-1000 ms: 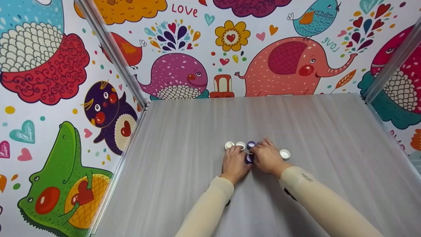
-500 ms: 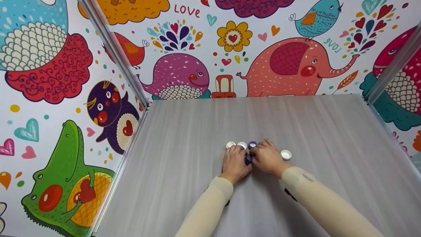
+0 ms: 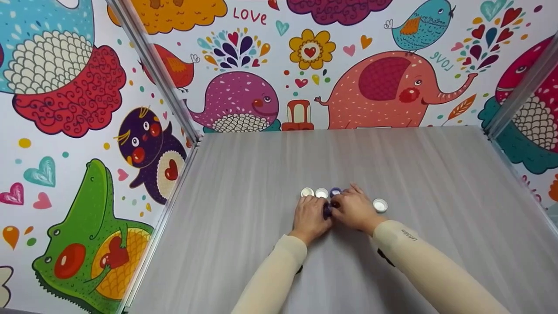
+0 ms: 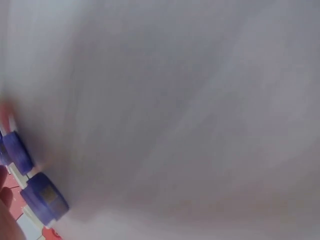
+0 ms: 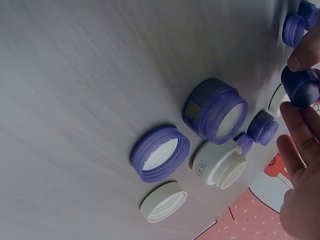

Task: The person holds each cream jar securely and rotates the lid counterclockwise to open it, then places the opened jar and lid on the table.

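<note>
Several small jars and lids, white and purple, stand around the hands. In the head view my left hand [image 3: 311,218] and right hand [image 3: 355,209] meet at a small dark purple jar [image 3: 328,210], with the left fingers gripping its left side. The right hand's fingertips pinch its right side. Seen from the right wrist, a thumb [image 5: 304,52] and fingers [image 5: 300,125] hold the dark purple jar [image 5: 300,87] tilted. Much of it is hidden by the fingers. In the left wrist view, fingers [image 4: 7,212] show at the lower left beside a purple jar [image 4: 45,200].
Beyond the hands stand two white round pieces [image 3: 307,192] and a purple one [image 3: 335,192]. To the right lies a white lid [image 3: 380,205]. The right wrist view shows a larger purple jar [image 5: 215,110], purple lid [image 5: 160,152], white jar [image 5: 220,162] and white lid [image 5: 164,201].
Between the hands, the purple jar has tipped from showing its pale round face to showing its dark side. Both hands stay almost in place; the head view has shifted slightly.
</note>
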### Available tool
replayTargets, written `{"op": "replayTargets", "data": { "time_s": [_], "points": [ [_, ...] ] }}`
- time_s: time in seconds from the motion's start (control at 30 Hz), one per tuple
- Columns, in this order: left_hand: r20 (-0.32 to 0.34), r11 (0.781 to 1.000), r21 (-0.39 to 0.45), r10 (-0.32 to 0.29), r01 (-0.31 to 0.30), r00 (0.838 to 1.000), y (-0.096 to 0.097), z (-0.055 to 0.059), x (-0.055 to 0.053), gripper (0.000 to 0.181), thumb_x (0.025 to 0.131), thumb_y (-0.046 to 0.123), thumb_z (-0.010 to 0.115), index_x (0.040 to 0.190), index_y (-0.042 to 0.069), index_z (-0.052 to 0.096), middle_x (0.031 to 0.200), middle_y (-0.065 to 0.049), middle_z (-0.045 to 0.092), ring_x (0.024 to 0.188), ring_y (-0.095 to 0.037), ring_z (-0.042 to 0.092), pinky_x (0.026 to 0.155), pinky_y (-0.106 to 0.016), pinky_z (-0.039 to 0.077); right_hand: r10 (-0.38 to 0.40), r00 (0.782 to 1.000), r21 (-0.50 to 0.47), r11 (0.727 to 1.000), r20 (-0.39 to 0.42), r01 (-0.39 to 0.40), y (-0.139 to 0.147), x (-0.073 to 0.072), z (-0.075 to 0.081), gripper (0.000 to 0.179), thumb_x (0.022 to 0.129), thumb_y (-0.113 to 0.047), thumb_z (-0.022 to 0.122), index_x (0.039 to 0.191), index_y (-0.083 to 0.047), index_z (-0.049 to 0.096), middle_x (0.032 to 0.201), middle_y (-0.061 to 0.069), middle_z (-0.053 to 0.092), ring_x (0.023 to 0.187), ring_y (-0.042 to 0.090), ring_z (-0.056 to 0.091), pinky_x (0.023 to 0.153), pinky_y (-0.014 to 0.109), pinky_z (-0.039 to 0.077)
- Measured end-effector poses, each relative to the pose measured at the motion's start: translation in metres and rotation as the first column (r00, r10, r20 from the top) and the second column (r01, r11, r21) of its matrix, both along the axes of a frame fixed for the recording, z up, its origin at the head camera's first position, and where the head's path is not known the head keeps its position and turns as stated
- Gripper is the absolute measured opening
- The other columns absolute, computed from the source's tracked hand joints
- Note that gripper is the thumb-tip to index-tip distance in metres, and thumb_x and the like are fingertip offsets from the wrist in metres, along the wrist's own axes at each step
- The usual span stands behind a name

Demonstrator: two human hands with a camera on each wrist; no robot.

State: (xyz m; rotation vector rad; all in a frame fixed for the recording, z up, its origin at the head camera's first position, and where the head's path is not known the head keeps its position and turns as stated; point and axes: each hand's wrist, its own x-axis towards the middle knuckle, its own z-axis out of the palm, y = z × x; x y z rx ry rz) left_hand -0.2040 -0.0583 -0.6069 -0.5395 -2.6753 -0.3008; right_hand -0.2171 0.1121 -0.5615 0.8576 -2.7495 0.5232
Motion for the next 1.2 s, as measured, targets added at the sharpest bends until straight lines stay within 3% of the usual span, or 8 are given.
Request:
{"op": "replayTargets", "data": {
  "time_s": [0.2, 0.67, 1.2],
  "points": [
    [-0.020, 1.000, 0.019, -0.012, 0.013, 1.000, -0.0015, 0.0007, -0.0003, 0.040, 0.067, 0.038, 0.080, 0.097, 0.016, 0.067, 0.091, 0.002, 0.069, 0.088, -0.019, 0.058, 0.083, -0.034, 0.041, -0.001, 1.000, 0.015, 1.000, 0.020, 0.001, 0.0009, -0.0002, -0.0011, 0.020, 0.080, -0.025, 0.075, 0.086, -0.007, 0.070, 0.080, 0.005, 0.069, 0.089, 0.032, 0.064, 0.111, 0.057, 0.026],
    [-0.023, 0.999, 0.027, -0.022, 0.023, 0.999, -0.0025, 0.0028, 0.0017, 0.037, 0.067, 0.039, 0.081, 0.095, 0.018, 0.069, 0.092, 0.004, 0.068, 0.090, -0.018, 0.058, 0.083, -0.033, 0.042, 0.020, 0.996, -0.025, 1.000, 0.083, -0.018, 0.0019, -0.0013, 0.0001, 0.023, 0.075, -0.024, 0.077, 0.087, -0.006, 0.069, 0.079, 0.003, 0.069, 0.086, 0.031, 0.063, 0.109, 0.058, 0.029],
    [0.082, 0.999, -0.005, -0.045, 0.045, 0.996, -0.0071, 0.0097, 0.0041, 0.035, 0.073, 0.044, 0.079, 0.098, 0.019, 0.075, 0.097, 0.006, 0.067, 0.094, -0.017, 0.057, 0.087, -0.033, 0.040, 0.112, 0.986, -0.075, 0.992, 0.126, -0.103, 0.0059, -0.0046, 0.0053, 0.023, 0.073, -0.022, 0.078, 0.089, -0.006, 0.071, 0.079, 0.000, 0.070, 0.083, 0.024, 0.066, 0.107, 0.061, 0.029]
  ]
}}
